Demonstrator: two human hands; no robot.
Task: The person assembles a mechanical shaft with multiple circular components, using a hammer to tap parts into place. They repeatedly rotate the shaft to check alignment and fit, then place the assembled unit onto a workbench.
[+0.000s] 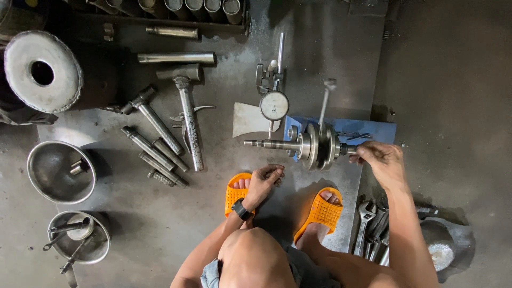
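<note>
A steel crankshaft (pixel 314 146) lies sideways on a blue stand (pixel 373 130), its connecting rod (pixel 325 104) pointing away from me. My right hand (pixel 381 160) grips the crankshaft's right shaft end with its fingertips. A round dial gauge (pixel 274 105) on a post stands just left of the stand, its tip near the left shaft. My left hand (pixel 264 181), with a black wristband, hovers loosely curled above my left orange sandal (pixel 234 192), holding nothing that I can see.
A hammer (pixel 186 106), steel tubes and punches (pixel 154 141) lie at the left. Two metal bowls (pixel 61 170) with small parts sit at far left. Wrenches (pixel 370 229) pile at my right by the other sandal (pixel 320 213). A big cylinder (pixel 42 72) stands upper left.
</note>
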